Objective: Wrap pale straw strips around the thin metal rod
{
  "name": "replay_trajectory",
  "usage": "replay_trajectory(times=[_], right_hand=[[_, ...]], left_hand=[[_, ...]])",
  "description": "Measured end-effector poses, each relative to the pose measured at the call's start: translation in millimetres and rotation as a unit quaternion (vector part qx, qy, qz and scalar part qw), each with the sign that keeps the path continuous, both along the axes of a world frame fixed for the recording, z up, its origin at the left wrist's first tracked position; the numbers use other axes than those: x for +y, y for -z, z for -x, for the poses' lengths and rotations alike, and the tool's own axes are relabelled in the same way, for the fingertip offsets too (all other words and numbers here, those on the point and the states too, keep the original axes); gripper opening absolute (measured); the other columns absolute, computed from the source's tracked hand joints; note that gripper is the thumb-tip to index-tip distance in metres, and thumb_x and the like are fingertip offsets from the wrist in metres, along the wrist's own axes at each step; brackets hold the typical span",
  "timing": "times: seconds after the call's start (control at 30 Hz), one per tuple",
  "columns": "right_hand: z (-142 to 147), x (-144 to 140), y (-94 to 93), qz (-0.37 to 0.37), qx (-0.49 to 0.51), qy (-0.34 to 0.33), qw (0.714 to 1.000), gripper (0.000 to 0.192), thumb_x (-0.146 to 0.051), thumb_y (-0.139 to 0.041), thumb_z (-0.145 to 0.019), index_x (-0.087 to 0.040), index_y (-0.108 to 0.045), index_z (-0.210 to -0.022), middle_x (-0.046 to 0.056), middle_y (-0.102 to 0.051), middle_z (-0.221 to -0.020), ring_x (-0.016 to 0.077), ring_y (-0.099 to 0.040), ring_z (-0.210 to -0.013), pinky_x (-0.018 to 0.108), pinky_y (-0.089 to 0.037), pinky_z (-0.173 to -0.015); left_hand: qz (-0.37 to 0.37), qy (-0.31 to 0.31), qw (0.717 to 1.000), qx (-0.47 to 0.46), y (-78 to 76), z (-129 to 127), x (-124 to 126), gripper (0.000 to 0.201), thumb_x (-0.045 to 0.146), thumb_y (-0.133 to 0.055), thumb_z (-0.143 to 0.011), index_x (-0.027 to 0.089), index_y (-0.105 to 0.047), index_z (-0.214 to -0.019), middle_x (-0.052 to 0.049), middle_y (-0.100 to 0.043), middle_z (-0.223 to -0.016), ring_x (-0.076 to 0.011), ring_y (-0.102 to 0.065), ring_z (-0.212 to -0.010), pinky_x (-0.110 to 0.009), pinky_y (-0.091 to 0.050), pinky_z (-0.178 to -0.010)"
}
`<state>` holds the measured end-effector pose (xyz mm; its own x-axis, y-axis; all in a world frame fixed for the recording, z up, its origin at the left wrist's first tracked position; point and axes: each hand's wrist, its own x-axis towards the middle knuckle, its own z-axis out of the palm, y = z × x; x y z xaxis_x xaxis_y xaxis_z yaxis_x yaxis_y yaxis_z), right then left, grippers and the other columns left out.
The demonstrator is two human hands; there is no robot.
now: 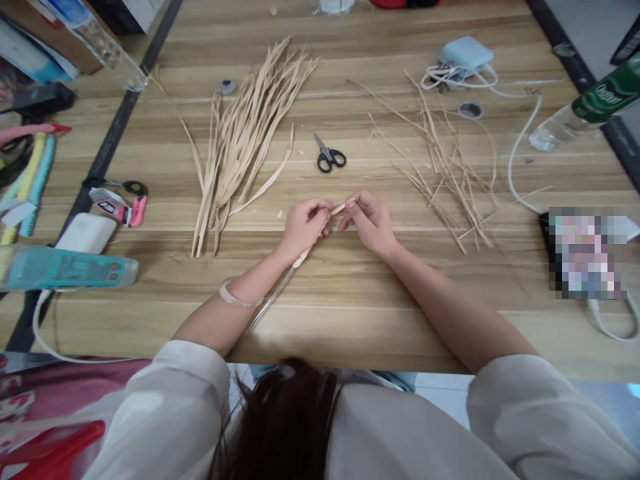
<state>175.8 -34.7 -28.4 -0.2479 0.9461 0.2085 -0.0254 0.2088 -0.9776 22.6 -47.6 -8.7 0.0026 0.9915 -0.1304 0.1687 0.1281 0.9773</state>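
Note:
My left hand [305, 230] is closed around a thin metal rod [270, 300] whose upper part is wrapped in pale dried-leaf strip [301, 258]. Between my two hands runs a short flat strip of dried leaf [339, 209], its far end pinched by the thumb and fingers of my right hand [371, 223]. The rod slopes down to the left, passing beneath my left forearm. Just beyond my hands lie small black-handled scissors [329, 159]. A bundle of dried leaf strips [240, 140] spreads to the left, and thinner loose strands [445, 160] lie to the right.
At right are a white charger [465, 57] with its cable, a tape roll [471, 110], a green-labelled bottle [600, 100] and a phone-like device [583, 257]. At left lie a teal tube [75, 267], a white power bank [87, 235] and a clear bottle [107, 53].

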Motion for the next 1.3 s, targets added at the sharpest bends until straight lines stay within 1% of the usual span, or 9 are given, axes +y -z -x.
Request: replay_trajectory(times=[0.17, 0.37, 0.5, 0.7, 0.9, 1.07, 1.2, 1.3], right_hand=[[0, 1, 0.6, 0.002, -0.006, -0.002, 1.000, 0.039, -0.059, -0.052, -0.085, -0.020, -0.049, -0.079, -0.005, -0.057, -0.054, 0.0105, -0.060, -0.049, 0.023, -0.046, -0.053], [-1, 2, 2.7, 0.000, -0.006, -0.006, 1.000, 0.039, -0.059, -0.051, -0.085, -0.020, -0.049, -0.080, -0.004, -0.059, -0.059, 0.0099, -0.060, -0.050, 0.023, -0.046, -0.054], [0, 2, 2.1, 0.005, 0.001, -0.006, 1.000, 0.041, -0.061, -0.052, -0.084, -0.020, -0.048, -0.080, -0.005, -0.058, -0.059, 0.0093, -0.059, -0.050, 0.022, -0.047, -0.053], [1, 0, -0.1, 0.009, -0.001, -0.002, 1.000, 0.043, -0.063, -0.050, -0.083, -0.021, -0.047, -0.080, -0.002, -0.064, -0.071, 0.0084, -0.059, -0.050, 0.022, -0.047, -0.051], [0, 1, 2.4, 0.000, -0.017, -0.006, 1.000, 0.043, -0.064, -0.048, -0.084, -0.021, -0.048, -0.082, 0.000, -0.066, -0.074, 0.0093, -0.060, -0.051, 0.023, -0.048, -0.053], [-2, -3, -1.5, -0.041, -0.055, -0.004, 0.998, 0.042, -0.061, -0.046, -0.087, -0.020, -0.053, -0.084, 0.000, -0.065, -0.074, 0.0106, -0.061, -0.055, 0.025, -0.047, -0.056], [-4, -6, -5.0, -0.094, -0.094, -0.003, 0.991, 0.038, -0.054, -0.043, -0.092, -0.020, -0.056, -0.083, -0.001, -0.061, -0.068, 0.0110, -0.061, -0.056, 0.026, -0.047, -0.060], [-4, -6, -4.9, -0.110, -0.107, -0.008, 0.988, 0.038, -0.053, -0.041, -0.093, -0.020, -0.057, -0.084, -0.001, -0.060, -0.066, 0.0112, -0.060, -0.056, 0.027, -0.046, -0.060]], left_hand=[[0.004, -0.009, 1.000, -0.005, -1.1, -1, 0, 0.013, 0.017, -0.053, -0.080, 0.014, -0.065, -0.082, 0.001, -0.063, -0.069, -0.0047, -0.053, -0.041, -0.017, -0.041, -0.040], [-0.002, -0.015, 1.000, -0.002, -0.7, 0, 1, 0.014, 0.015, -0.051, -0.080, 0.014, -0.065, -0.082, 0.002, -0.061, -0.063, -0.0052, -0.054, -0.041, -0.016, -0.041, -0.040], [0.001, -0.016, 1.000, 0.001, -0.5, 0, 1, 0.014, 0.016, -0.052, -0.079, 0.014, -0.065, -0.082, 0.002, -0.062, -0.064, -0.0049, -0.054, -0.041, -0.016, -0.041, -0.040], [0.007, -0.021, 1.000, -0.005, -1.1, -1, 0, 0.014, 0.017, -0.054, -0.076, 0.014, -0.066, -0.083, 0.000, -0.065, -0.069, -0.0054, -0.054, -0.042, -0.017, -0.042, -0.041], [-0.032, -0.002, 0.999, 0.018, 6.7, 2, 0, 0.016, 0.020, -0.059, -0.074, 0.014, -0.068, -0.085, -0.001, -0.067, -0.070, -0.0055, -0.055, -0.046, -0.017, -0.044, -0.045], [-0.057, -0.005, 0.997, 0.043, 10.9, 4, 0, 0.017, 0.023, -0.059, -0.075, 0.015, -0.069, -0.086, -0.002, -0.068, -0.070, -0.0067, -0.056, -0.048, -0.018, -0.045, -0.046], [-0.067, -0.006, 0.996, 0.063, 8.9, 4, -1, 0.017, 0.024, -0.059, -0.076, 0.015, -0.070, -0.085, -0.002, -0.068, -0.069, -0.0070, -0.056, -0.048, -0.019, -0.044, -0.047], [-0.074, -0.007, 0.994, 0.075, 7.0, 4, -2, 0.016, 0.025, -0.060, -0.076, 0.015, -0.070, -0.084, -0.001, -0.067, -0.067, -0.0071, -0.055, -0.047, -0.019, -0.044, -0.047]])
